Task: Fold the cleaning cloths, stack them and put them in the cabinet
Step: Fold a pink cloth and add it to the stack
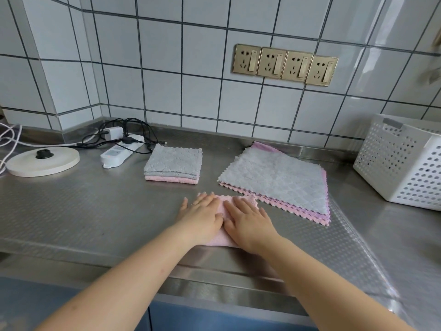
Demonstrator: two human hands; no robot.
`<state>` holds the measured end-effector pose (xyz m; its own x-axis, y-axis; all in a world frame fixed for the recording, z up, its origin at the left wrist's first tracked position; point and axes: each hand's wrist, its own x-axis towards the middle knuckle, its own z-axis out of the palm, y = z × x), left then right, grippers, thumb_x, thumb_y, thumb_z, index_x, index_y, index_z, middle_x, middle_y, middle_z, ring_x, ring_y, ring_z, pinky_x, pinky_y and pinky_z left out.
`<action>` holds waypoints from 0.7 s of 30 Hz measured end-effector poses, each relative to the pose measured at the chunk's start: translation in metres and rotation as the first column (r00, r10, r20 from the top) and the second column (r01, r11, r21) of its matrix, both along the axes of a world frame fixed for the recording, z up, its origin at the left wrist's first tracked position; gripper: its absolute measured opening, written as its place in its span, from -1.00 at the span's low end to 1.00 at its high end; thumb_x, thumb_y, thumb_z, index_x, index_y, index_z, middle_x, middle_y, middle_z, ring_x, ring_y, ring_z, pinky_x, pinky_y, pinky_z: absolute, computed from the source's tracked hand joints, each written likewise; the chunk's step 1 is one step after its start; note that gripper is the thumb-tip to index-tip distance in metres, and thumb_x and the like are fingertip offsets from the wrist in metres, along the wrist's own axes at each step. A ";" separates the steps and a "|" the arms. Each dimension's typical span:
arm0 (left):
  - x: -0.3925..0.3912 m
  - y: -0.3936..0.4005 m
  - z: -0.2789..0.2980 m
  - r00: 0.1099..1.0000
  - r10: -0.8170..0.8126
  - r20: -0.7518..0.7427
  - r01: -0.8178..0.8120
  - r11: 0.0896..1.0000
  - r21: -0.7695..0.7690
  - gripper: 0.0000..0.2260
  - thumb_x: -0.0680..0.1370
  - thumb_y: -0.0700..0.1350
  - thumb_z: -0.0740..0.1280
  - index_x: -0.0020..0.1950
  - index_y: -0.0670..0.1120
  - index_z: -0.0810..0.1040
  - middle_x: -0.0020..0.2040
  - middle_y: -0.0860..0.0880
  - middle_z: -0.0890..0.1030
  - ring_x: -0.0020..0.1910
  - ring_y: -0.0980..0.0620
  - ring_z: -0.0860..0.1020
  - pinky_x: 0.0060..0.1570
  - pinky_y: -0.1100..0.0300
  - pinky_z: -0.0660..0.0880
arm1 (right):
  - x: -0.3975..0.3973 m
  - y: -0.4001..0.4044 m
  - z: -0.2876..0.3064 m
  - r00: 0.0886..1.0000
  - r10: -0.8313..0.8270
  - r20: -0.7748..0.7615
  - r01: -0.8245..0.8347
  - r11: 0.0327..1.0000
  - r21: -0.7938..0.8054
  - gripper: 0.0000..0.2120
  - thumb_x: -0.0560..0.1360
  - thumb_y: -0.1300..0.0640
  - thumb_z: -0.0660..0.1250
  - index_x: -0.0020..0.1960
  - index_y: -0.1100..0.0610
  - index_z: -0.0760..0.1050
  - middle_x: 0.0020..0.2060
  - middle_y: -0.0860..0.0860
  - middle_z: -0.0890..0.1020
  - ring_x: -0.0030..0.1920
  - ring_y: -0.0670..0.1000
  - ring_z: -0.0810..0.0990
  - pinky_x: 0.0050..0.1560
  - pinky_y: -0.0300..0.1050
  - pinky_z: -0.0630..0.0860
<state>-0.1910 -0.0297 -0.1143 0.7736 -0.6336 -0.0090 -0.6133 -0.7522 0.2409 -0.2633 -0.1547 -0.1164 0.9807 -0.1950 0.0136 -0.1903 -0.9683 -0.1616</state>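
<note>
Head view, looking down on a steel worktop (pixel 71 211) with a dimpled, embossed surface and a clear film over its right part. At far right, a white perforated plastic basket (pixel 401 168), rectangular, holes in neat rows; contents not visible from this angle. Behind, white square wall tiles with dark grout and a row of four brass-coloured sockets (pixel 285 65).

Toward the back, centre-left: a folded stack (pixel 173 164) of fluffy cleaning cloths, two grey on top of one pink, small and square, edges lined up. To its right, well apart: an unfolded pile (pixel 276 180) of larger flat cloths with zigzag-cut edges, grey uppermost, pink and lilac layers showing beneath at the near and right sides. At left: a round cream kettle base (pixel 43 161) with a black centre knob, a white power strip (pixel 119 151) and a tangle of black cables (pixel 128 132) plus a white charger.

Near the front edge, just beside the unfolded pile's near corner: a folded pink cloth (pixel 223 206), soft pile, pressed flat on the worktop. Left hand (pixel 202 216) spread open, palm down on the cloth's left half, a thin ring on one finger. Right hand (pixel 248 222) likewise flat and open, fingers extended, on the right half. Thumbs close together at the middle; nothing gripped, only pressing.
</note>
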 end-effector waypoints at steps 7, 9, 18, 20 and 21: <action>0.006 0.012 0.002 0.995 0.087 -0.055 -0.085 0.996 0.037 -0.46 0.61 0.16 -0.04 0.55 0.00 -0.04 0.57 0.00 -0.10 0.54 0.05 -0.10 0.46 -0.15 -0.22 | -0.012 -0.011 0.005 0.986 -0.140 -0.088 0.142 0.990 0.016 -0.30 0.52 -0.36 -0.09 0.54 -0.03 -0.08 0.55 -0.01 -0.08 0.54 0.01 -0.09 0.49 0.21 -0.10; 0.006 0.014 0.004 0.993 0.111 -0.042 -0.109 0.993 0.050 -0.43 0.60 0.19 -0.06 0.55 -0.01 -0.05 0.57 -0.04 -0.06 0.54 0.01 -0.08 0.46 -0.15 -0.20 | -0.014 -0.011 0.005 0.978 -0.184 -0.101 0.185 0.983 -0.008 -0.27 0.50 -0.39 -0.12 0.54 -0.04 -0.09 0.55 0.04 -0.05 0.54 0.04 -0.08 0.48 0.23 -0.11; -0.004 0.024 0.022 0.919 0.001 -0.394 -0.242 0.791 -0.563 -0.55 0.58 -0.13 0.25 0.47 -0.06 0.26 0.42 -0.01 0.36 0.36 0.05 0.36 0.27 0.25 0.28 | -0.030 -0.023 0.004 0.979 -0.198 -0.048 0.195 0.979 -0.063 -0.34 0.53 -0.35 -0.16 0.54 -0.08 -0.06 0.54 -0.03 0.07 0.54 0.03 -0.02 0.46 0.27 -0.12; -0.005 0.026 0.025 0.868 -0.057 -0.493 -0.317 0.700 -0.640 -0.52 0.55 -0.22 0.30 0.45 -0.03 0.29 0.33 0.03 0.39 0.31 0.12 0.36 0.24 0.26 0.30 | -0.031 -0.021 0.005 0.979 -0.198 -0.046 0.195 0.979 -0.059 -0.35 0.53 -0.34 -0.16 0.54 -0.08 -0.06 0.54 -0.03 0.07 0.54 0.03 -0.01 0.46 0.27 -0.12; -0.004 0.027 0.024 0.839 -0.084 -0.537 -0.350 0.673 -0.652 -0.49 0.53 -0.24 0.31 0.45 -0.01 0.29 0.35 0.02 0.39 0.33 0.10 0.37 0.30 0.20 0.31 | -0.031 -0.021 0.006 0.980 -0.196 -0.043 0.194 0.979 -0.060 -0.36 0.54 -0.33 -0.16 0.54 -0.08 -0.06 0.54 -0.03 0.08 0.54 0.03 -0.01 0.47 0.27 -0.12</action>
<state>-0.1948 -0.0024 -0.0905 0.8671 -0.4980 -0.0070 -0.1517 -0.2775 0.9487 -0.2948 -0.1756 -0.1106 0.9236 -0.3829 -0.0174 -0.3827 -0.9189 -0.0953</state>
